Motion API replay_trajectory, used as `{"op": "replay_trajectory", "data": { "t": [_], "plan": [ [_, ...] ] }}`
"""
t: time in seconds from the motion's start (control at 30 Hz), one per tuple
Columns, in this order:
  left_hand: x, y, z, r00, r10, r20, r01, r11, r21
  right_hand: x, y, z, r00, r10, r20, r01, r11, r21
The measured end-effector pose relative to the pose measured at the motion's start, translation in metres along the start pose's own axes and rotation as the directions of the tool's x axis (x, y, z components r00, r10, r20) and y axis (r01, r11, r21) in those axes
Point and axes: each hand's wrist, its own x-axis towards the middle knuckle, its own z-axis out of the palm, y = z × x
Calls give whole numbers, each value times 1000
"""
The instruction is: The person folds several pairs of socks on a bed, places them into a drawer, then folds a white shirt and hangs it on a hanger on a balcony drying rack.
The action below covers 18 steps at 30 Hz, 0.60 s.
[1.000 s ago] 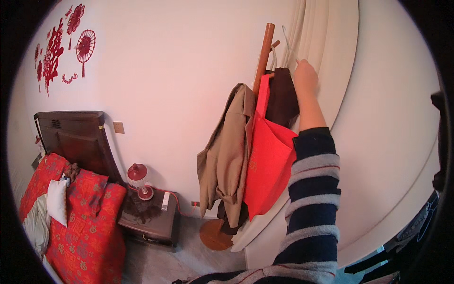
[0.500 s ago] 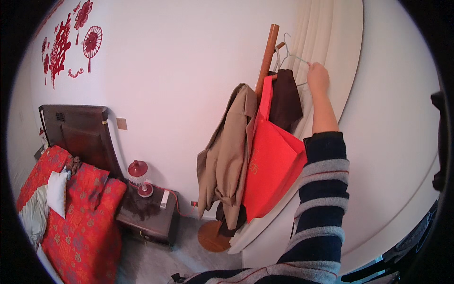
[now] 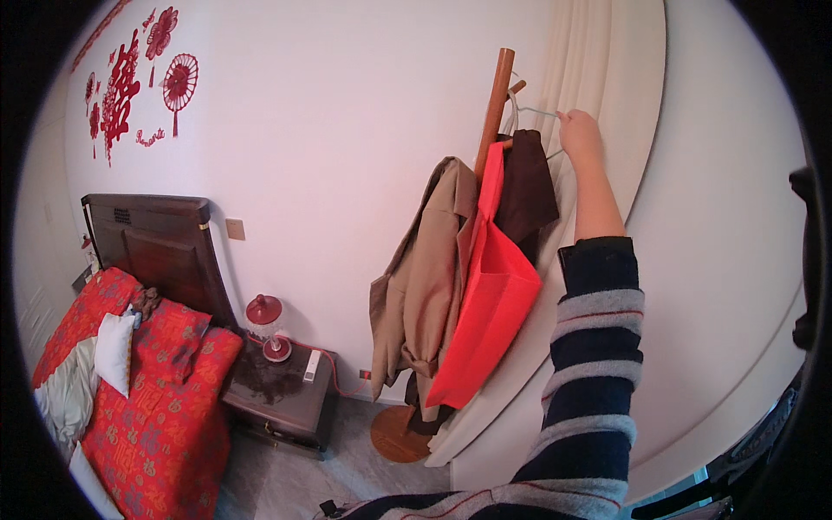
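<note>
My right hand is raised at the upper right, its fingers closed on the end of a thin pale wire hanger. A dark brown garment hangs folded from the hanger. The hanger's hook is beside the peg of a wooden coat stand; whether it rests on the peg I cannot tell. A red tote bag and a tan coat hang from the same stand, left of and below my hand. My left hand is out of view.
Behind the stand falls a cream curtain. To the left are a dark nightstand with a red lamp and a white remote, and a bed with red bedding. A red cord runs to the wall socket.
The wire hanger has tilted, and its hook now sits lower, close to the peg. The red bag has swung to the left. My right hand keeps its grip, almost in place.
</note>
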Motion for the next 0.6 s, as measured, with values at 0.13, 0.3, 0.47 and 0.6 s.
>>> {"op": "replay_trajectory", "data": {
  "t": [0.13,0.3,0.47,0.6],
  "plan": [
    [-6,-5,-7,996,-41,-84,42,999,10,-14,6,15,991,-101,-88,104,994,34],
    [-6,-5,0,993,-52,-108,56,998,36,-75,43,35,1000,-8,-21,11,991,132],
    [-11,-1,5,992,-51,-115,58,997,58,-96,72,66,937,168,307,-289,865,410],
    [-23,-3,8,993,-26,-118,34,998,60,-97,83,67,999,28,-27,-26,995,99]
  ]
}}
